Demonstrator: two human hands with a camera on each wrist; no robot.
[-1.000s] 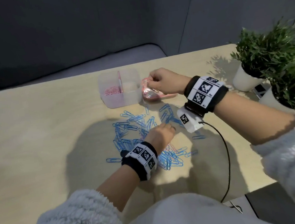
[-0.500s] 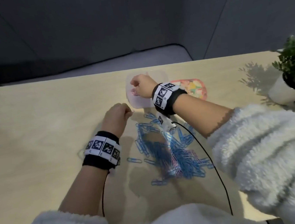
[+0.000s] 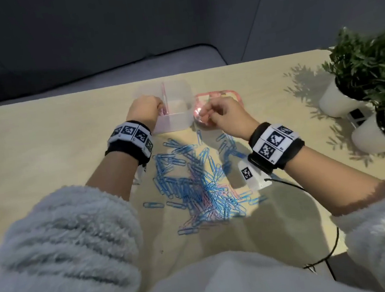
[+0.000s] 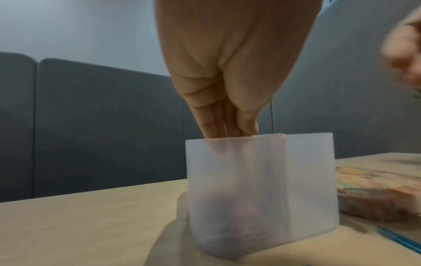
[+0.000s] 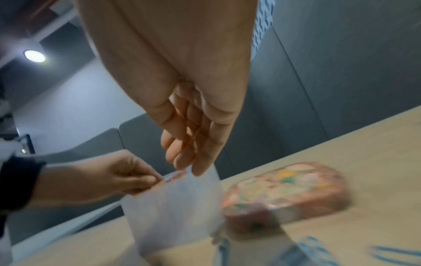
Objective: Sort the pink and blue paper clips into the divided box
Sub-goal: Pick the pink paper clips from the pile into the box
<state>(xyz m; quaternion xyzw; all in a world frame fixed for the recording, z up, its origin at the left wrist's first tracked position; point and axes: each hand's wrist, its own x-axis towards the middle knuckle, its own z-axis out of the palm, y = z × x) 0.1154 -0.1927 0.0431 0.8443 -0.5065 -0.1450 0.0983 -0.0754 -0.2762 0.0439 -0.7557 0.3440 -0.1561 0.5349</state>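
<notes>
1. The counter [image 3: 42, 143] is pale wood and carries every item noted below.
2. Two potted plants [image 3: 370, 72] in white pots stand at the right edge of the counter, well apart from the work.
3. A loose pile of paper clips [image 3: 195, 181], mostly blue with some pink mixed in, lies spread on the counter between the two forearms.
4. The divided box [image 3: 174, 121] is translucent and stands upright at the far side of the pile; a pink divider splits it into a left and a right compartment.
5. A pink-rimmed lid [image 3: 228, 93] with a coloured pattern lies flat just to the right of the box.
6. The left hand [image 3: 145, 110] reaches into the left compartment, fingers bunched and pointing down past the rim. Its grip is narrow, and a pink clip shows at the fingertips; a firm hold cannot be confirmed.
7. The right hand [image 3: 224, 115] hangs just right of the box, over the near end of the lid. Its grip is loose, fingers slack and holding nothing visible.
</notes>
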